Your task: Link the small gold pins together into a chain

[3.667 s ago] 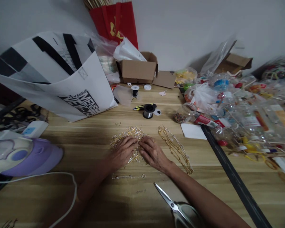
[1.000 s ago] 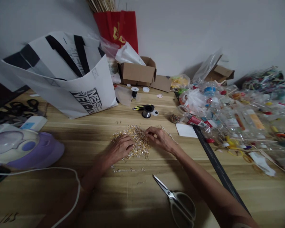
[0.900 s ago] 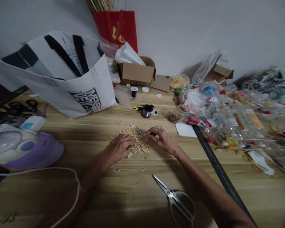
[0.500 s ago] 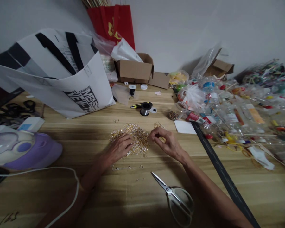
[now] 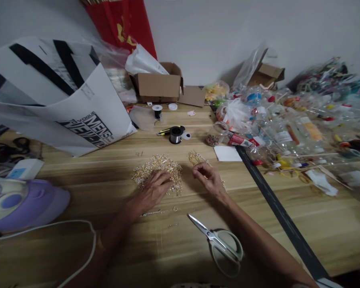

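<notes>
My left hand (image 5: 156, 189) rests on the near side of a pile of small gold and silver metal pieces (image 5: 165, 163). Its fingers are bent and close together; whatever they grip is hidden. To the right of the pile, my right hand (image 5: 209, 179) is closed with thumb and forefinger pinched. Anything in that pinch is too small to make out. Just beyond it lies a small group of thin gold pieces (image 5: 193, 157). A thin chain with a ring (image 5: 162, 211) lies in front of the pile. Scissors (image 5: 213, 236) lie closer to me, touched by neither hand.
A wire spool (image 5: 176, 135) and a yellow-black cutter (image 5: 164, 131) lie behind the pile. Plastic bottles (image 5: 285, 136) crowd the right side, beyond a dark strip (image 5: 267, 196). A white bag (image 5: 87, 116), a purple appliance (image 5: 39, 202) and a white cord (image 5: 93, 240) are at left.
The view has shifted, so most of the scene appears farther left. My right hand is farther from the pile, still pinched. My left hand stays at the pile, its fingers slightly moved.
</notes>
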Motion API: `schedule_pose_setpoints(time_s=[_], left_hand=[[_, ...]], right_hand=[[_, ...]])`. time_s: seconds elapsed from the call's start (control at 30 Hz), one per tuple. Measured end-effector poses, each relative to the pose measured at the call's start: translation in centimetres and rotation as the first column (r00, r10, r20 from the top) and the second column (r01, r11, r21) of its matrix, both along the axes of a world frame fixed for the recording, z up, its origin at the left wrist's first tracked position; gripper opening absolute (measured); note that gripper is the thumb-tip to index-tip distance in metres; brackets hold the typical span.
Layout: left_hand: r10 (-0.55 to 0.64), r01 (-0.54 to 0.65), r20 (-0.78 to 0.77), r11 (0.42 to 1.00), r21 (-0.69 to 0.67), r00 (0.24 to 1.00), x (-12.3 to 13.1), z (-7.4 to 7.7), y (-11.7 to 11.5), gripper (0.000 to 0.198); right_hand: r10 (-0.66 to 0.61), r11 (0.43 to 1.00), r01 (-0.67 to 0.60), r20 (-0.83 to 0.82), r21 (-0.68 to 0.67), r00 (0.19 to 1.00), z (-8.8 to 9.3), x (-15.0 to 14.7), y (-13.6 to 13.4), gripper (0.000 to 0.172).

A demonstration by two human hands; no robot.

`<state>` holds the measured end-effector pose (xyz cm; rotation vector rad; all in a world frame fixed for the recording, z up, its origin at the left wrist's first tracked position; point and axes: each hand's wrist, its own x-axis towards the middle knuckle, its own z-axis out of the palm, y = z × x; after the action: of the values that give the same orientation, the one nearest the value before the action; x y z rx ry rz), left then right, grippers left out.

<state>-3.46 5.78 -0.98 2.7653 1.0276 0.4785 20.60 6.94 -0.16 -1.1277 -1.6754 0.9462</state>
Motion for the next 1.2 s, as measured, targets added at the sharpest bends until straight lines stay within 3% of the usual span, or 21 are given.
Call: schedule_pose_setpoints(time_s=[0.1, 0.27, 0.57, 0.8, 1.0, 1.2], left_hand=[[0.015, -0.014, 0.043, 1.0, -0.019, 0.999, -0.3, 0.1, 0.4, 0.019], [0.035, -0.031, 0.109, 0.999, -0.038, 0.993, -0.9, 0.4, 0.9, 0.013], [0.049, -0.048, 0.055, 0.999, -0.026, 0.997, -1.8, 0.6, 1.6, 0.019], [0.017, -0.012, 0.064, 0.997, -0.077, 0.998, 0.4, 1.7, 1.1, 0.013], [-0.006, 0.001, -0.054, 0.996, -0.085, 0.999, 2.2, 1.2, 0.4, 0.012], [0.007, -0.009, -0.022, 0.998, -0.063, 1.0, 1.8, 0.4, 0.5, 0.016]], right_hand=[[-0.059, 0.996, 0.054, -0.08, -0.066, 0.995, -1.7, -0.2, 0.2, 0.019], [-0.061, 0.997, 0.06, -0.01, -0.039, 0.998, -3.2, -0.6, 0.0, 0.014], [0.003, 1.0, -0.002, 0.095, -0.01, 0.995, -3.5, -0.5, -0.1, 0.012], [-0.003, 1.0, 0.001, 0.108, 0.021, 0.994, -3.5, -0.5, -0.1, 0.011], [0.002, 0.985, -0.037, 0.204, 0.169, 0.979, -3.1, -0.5, -0.6, 0.01], [0.008, 0.929, -0.101, 0.254, 0.355, 0.967, -3.1, -0.5, -0.6, 0.013]])
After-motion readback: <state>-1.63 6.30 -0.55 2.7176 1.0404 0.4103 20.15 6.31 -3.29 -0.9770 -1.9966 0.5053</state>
